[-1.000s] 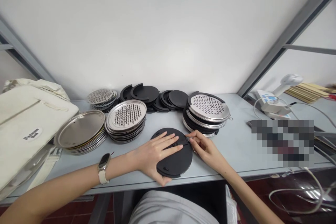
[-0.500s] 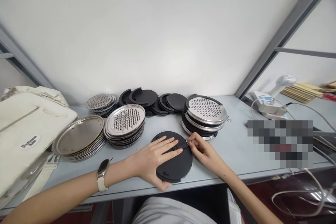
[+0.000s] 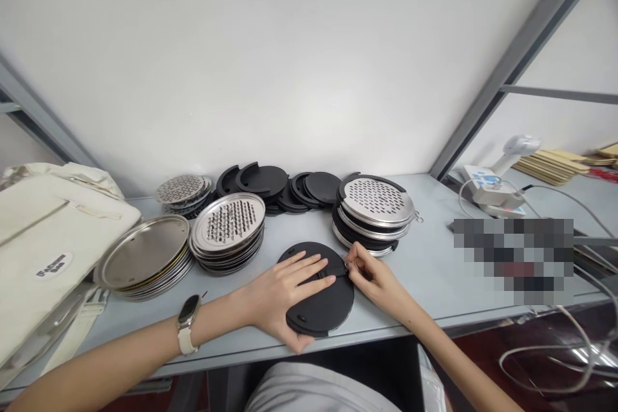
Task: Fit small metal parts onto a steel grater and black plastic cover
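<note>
A round black disc (image 3: 321, 309) lies flat near the table's front edge, with a raised strip across its upper right part. My left hand (image 3: 284, 290) rests spread on it, palm down, fingers pointing right, covering much of its left side. At the disc's right rim, my right hand (image 3: 364, 273) pinches a tiny metal piece, possibly a ring, mostly hidden by the fingertips. Just behind that hand stands a stack of round graters (image 3: 376, 201) with black rims and a small metal ring (image 3: 419, 217) on its right side.
Left of the disc are a pile of grater plates (image 3: 234, 222) and a pile of plain metal discs (image 3: 145, 251). Black round holders (image 3: 270, 180) lie along the wall. A cream bag (image 3: 53, 225) takes up the left end; a white scanner (image 3: 519, 151) and cables are at right.
My left hand stays in place on the disc. The right fingertips have shifted slightly at the rim, and less of the metal piece shows now. The whole view has moved a little.
</note>
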`<state>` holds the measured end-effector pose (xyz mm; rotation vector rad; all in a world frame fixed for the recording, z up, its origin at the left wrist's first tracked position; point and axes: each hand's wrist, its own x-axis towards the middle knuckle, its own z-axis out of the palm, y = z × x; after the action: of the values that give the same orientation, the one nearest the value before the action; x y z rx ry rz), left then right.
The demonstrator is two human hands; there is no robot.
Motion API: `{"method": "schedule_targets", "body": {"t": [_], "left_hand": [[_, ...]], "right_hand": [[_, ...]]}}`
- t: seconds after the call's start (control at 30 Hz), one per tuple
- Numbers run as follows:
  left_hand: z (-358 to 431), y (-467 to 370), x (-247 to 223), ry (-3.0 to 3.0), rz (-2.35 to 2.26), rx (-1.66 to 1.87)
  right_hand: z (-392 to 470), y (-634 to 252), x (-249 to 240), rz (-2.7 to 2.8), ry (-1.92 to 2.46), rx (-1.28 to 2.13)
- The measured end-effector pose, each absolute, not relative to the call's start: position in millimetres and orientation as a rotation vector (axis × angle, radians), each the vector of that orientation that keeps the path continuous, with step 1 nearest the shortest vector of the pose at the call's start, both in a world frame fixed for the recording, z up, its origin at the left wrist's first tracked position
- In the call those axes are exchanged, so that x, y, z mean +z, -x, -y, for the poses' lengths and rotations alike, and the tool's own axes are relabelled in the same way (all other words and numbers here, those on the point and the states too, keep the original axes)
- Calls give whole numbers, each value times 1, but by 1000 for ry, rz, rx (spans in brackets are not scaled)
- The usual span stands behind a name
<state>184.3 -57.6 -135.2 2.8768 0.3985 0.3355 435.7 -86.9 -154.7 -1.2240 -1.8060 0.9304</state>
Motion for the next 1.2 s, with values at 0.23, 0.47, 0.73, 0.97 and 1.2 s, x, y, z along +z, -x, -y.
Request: {"method": "schedule_targets", "body": {"t": [0.23, 0.47, 0.73, 0.97, 1.2], "left_hand": [[58, -184, -135, -2879, -412, 306], [58, -184, -135, -2876, -406, 308], [58, -184, -135, -2866, -390, 341], [59, -184, -134, -2871, -408, 334], [59, -183, -134, -2868, -391, 334]], "right_hand": [[87, -437, -157, 1771, 1210, 966], [88, -438, -160, 1779, 1247, 966], [88, -435, -155, 1808, 1223, 888], [89, -434, -155, 1789, 1237, 940], [89, -434, -154, 1801, 1235, 910]]}}
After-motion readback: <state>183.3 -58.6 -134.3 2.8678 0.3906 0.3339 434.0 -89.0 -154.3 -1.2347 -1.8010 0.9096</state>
